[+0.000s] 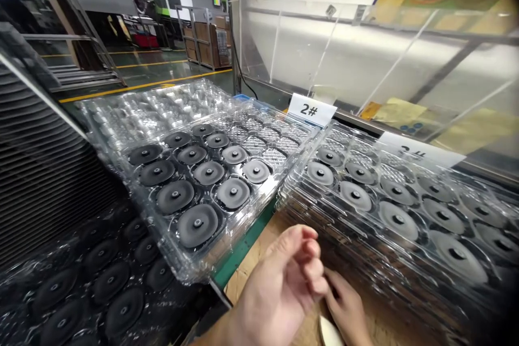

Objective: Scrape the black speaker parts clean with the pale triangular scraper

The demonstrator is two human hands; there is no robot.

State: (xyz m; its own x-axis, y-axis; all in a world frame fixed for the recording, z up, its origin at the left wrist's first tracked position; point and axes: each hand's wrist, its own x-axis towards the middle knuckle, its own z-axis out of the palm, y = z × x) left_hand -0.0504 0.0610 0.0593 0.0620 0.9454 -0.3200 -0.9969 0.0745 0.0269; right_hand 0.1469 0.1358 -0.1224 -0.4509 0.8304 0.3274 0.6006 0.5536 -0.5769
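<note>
My left hand (281, 286) is raised in the lower middle, palm turned to the right. Its fingers are curled in toward the thumb, and nothing shows in the visible part of the palm. Behind its fingertips is my right hand (347, 308), reaching in from the lower right with fingers bent together. Their tips are partly hidden, so what they hold, if anything, cannot be made out. A pale rounded object (329, 331) is just below the right hand. Closest on the left is a clear plastic tray (239, 224) carrying several dark round discs (197, 224) with raised centres.
Stacked clear trays (324, 238) with more discs stand at the right. The left tray's lid (158, 111) lies folded back. Darker bagged discs (111, 281) lie lower left. Signs, one a "2#" card (311, 110), stand behind, before a transparent panel (304, 38).
</note>
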